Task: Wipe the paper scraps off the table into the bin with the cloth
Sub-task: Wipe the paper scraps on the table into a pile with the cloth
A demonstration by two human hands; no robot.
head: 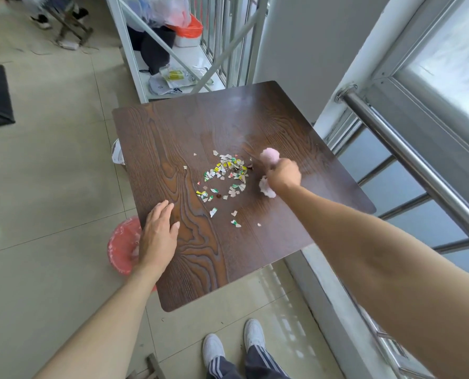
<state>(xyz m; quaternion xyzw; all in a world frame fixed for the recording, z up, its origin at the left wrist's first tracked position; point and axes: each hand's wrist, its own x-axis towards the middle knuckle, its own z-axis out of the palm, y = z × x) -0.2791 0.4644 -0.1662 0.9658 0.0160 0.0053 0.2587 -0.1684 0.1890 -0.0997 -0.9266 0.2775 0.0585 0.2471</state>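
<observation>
A dark wood-grain table (269,124) carries a loose pile of small white, green and yellow paper scraps (225,173) near its middle, with a few strays closer to me. My right hand (284,175) is closed around a pink cloth (269,156), which sticks out above and below the fist, just right of the pile. My left hand (158,233) lies flat with fingers spread on the table's left edge. Below that edge stands a bin lined with a red bag (122,244), partly hidden by the table and my left hand.
A white shelf rack (135,64) with bags and clothes stands behind the table. A steel railing (408,151) and window run along the right. A white object (117,155) peeks out under the table's left edge. My white shoes (232,343) show below.
</observation>
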